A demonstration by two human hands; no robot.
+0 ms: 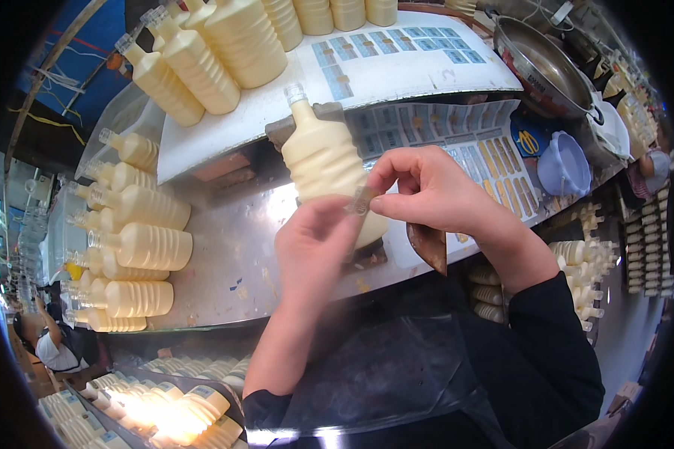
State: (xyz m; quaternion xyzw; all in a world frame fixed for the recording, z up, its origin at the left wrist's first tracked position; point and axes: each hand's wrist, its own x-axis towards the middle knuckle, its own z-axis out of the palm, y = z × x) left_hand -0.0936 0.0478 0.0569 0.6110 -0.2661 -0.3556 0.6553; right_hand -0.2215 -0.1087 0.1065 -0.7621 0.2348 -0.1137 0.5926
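A cream-coloured ribbed bottle (322, 153) with a clear threaded neck lies on a support on the bench, its neck pointing away from me. Over its lower right part, a small greyish see-through label (361, 200) is pinched between both hands. My left hand (311, 236) is closed at the label's left side, its fingers blurred. My right hand (434, 191) is closed, with thumb and forefinger pinching the label's right edge. Below the right palm juts a brown, pointed, flat piece (429, 248), seemingly tucked in the curled fingers; its upper part is hidden.
Several cream bottles (146, 247) are stacked at left; others stand on the white raised shelf (457, 71). Label sheets (505, 176) lie at right, near a lavender bucket (564, 166) and a large metal pan (543, 63). Crates of bottles (180, 404) sit below; people work at the far left.
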